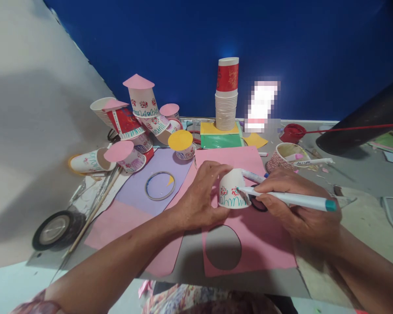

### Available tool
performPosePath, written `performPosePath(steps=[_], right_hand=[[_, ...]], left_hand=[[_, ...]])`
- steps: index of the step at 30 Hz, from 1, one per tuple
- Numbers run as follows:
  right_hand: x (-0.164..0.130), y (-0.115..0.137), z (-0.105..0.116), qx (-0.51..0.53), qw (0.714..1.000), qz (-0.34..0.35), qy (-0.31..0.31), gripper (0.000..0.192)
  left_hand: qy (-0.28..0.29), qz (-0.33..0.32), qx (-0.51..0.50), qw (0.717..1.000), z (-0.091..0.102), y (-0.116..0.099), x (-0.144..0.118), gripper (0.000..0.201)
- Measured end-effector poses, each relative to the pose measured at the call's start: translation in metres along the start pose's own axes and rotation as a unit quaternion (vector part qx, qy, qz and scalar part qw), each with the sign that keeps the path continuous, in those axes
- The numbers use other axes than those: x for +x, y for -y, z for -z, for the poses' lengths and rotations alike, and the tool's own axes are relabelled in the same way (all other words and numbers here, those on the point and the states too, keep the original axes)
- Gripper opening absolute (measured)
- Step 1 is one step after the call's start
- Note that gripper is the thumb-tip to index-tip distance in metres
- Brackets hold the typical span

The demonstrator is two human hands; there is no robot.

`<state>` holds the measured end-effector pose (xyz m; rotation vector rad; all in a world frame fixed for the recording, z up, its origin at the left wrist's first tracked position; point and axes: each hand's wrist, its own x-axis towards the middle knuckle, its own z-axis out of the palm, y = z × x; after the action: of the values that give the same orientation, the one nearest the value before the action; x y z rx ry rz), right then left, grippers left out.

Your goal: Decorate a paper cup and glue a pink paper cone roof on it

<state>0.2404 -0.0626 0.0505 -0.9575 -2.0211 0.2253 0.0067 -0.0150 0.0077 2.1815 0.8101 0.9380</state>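
Two hands meet over the middle of the tabletop, and I start at its near edge, where a pink paper sheet (265, 248) lies with a round hole cut out of it. Just beyond that hole my left hand (199, 198) curls around an upturned paper cup (232, 189), thumb low on the near wall, fingers wrapped over the closed top. My right hand (294, 205) is closed in a writing grip on a teal-capped marker (291, 199), its tip touching the cup's wall by the green zigzag and red flowers; a second pen (253, 176) lies just behind it.

I judge the cup very light and thin-walled: it would crush under a hard squeeze and skid on the smooth paper, so I hold it by the stiff bottom disc and rolled rim, with only gentle pressure on the wall.

Farther off, a lilac sheet (140, 192) carries a tape ring (160, 186). Toward the far left corner sits a heap of decorated cups (140, 117) with paper-disc lids; at the far edge stands a stack of cups (227, 96) on yellow and green card.
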Motion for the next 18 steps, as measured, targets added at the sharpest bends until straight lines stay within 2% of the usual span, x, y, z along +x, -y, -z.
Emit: performPosePath(steps=[3,9,14,18], right_hand=[[0.0001,0.0001,0.0000,-0.007,1.000,0.001,0.007,0.010],[-0.0015,0.0010,-0.0005,0.008,1.000,-0.019,-0.006,0.021],[-0.0027,-0.0004,-0.0009,0.004,1.000,-0.008,-0.008,0.018],[-0.0038,-0.0016,-0.0014,0.009,1.000,-0.026,-0.015,0.020]], left_hand=[[0.000,-0.001,0.005,1.000,-0.0003,0.0001,0.0001,0.073],[0.000,-0.004,-0.005,1.000,-0.0008,-0.0003,-0.0002,0.074],[0.006,0.003,-0.013,1.000,0.0000,0.0000,0.0001,0.074],[0.007,0.006,-0.022,1.000,0.0004,-0.0003,0.0004,0.075]])
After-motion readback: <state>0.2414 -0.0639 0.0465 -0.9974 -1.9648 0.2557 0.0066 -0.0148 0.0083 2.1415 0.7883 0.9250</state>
